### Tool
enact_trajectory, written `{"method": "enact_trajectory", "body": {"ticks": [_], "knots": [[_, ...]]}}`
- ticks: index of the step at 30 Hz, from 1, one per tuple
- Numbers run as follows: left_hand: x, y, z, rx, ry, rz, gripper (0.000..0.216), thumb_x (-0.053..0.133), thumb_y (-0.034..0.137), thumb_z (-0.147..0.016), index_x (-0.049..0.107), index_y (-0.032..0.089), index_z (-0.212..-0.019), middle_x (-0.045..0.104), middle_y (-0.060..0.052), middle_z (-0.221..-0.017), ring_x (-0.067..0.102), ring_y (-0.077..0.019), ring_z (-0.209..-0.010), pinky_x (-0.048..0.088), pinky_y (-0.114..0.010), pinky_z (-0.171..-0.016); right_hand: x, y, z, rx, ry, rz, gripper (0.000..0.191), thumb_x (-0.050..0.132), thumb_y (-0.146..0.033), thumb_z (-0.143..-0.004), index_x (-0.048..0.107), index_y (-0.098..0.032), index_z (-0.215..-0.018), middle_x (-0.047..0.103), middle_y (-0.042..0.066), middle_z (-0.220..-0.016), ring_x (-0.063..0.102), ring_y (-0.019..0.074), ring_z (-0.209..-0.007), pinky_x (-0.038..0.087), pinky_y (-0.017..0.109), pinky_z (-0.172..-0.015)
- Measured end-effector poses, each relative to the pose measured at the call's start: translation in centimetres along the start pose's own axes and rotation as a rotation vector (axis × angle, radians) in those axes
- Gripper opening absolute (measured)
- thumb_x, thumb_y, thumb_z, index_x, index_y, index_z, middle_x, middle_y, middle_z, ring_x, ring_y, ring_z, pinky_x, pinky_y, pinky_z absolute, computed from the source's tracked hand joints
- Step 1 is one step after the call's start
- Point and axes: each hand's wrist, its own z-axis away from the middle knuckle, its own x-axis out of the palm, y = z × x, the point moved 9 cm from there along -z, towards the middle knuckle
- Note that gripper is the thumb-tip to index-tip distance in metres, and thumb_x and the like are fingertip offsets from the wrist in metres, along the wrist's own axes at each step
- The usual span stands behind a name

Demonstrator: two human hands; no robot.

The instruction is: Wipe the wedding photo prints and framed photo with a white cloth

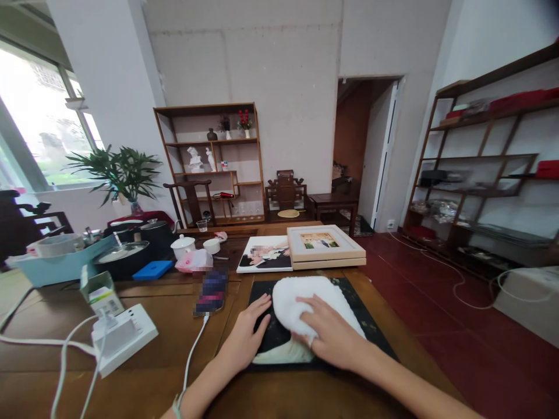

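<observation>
A dark picture panel (371,323) lies flat on the wooden table in front of me, with a pale area at its near edge. Over its middle is a thick, fluffy white cloth (321,291), folded or bunched up. My right hand (325,331) grips this cloth from above at its near side, fingers bent into it. At the panel's left side, my left hand (251,329) rests with fingers stretched and thumb apart, holding nothing. The cloth and my hands hide much of the picture.
Beyond the panel lie framed pictures (327,247) and a photo print (264,254). To the left are a phone (212,294) on a white cable, a power strip (124,340), a small open box (99,291), a blue box (152,270), a lidded pan (122,253) and a white teapot (182,247).
</observation>
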Motion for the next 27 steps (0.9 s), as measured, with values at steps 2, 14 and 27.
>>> {"method": "enact_trajectory", "body": {"ticks": [2, 14, 27], "knots": [[-0.1, 0.0, 0.1, 0.015, 0.020, 0.000, 0.029, 0.044, 0.021, -0.085, 0.056, 0.019, -0.112, 0.055, -0.008, -0.123, 0.047, -0.0201, -0.117, 0.039, -0.041, -0.098, -0.2, 1.8, -1.9, 0.023, 0.019, 0.037, 0.026, 0.042, -0.030, -0.085, 0.061, -0.016, -0.095, 0.053, 0.014, -0.120, 0.039, 0.0218, -0.118, 0.021, 0.040, -0.103], [-0.5, 0.0, -0.1, -0.033, 0.030, 0.034, 0.031, 0.041, 0.022, -0.086, 0.055, 0.020, -0.114, 0.055, -0.006, -0.123, 0.048, -0.0193, -0.116, 0.038, -0.040, -0.099, 1.3, -1.1, -0.7, -0.053, -0.067, 0.055, 0.032, 0.045, -0.011, -0.065, 0.060, -0.018, -0.092, 0.038, 0.007, -0.136, 0.018, 0.0229, -0.130, 0.007, 0.052, -0.103], [-0.2, -0.3, 0.0, -0.030, 0.015, 0.039, 0.030, 0.043, 0.021, -0.084, 0.058, 0.020, -0.110, 0.055, -0.006, -0.123, 0.047, -0.0192, -0.116, 0.037, -0.039, -0.099, -0.4, 0.9, 1.0, 0.031, -0.060, 0.033, 0.034, 0.041, -0.008, -0.067, 0.059, -0.016, -0.094, 0.042, 0.010, -0.132, 0.026, 0.0196, -0.127, 0.013, 0.044, -0.105]]}}
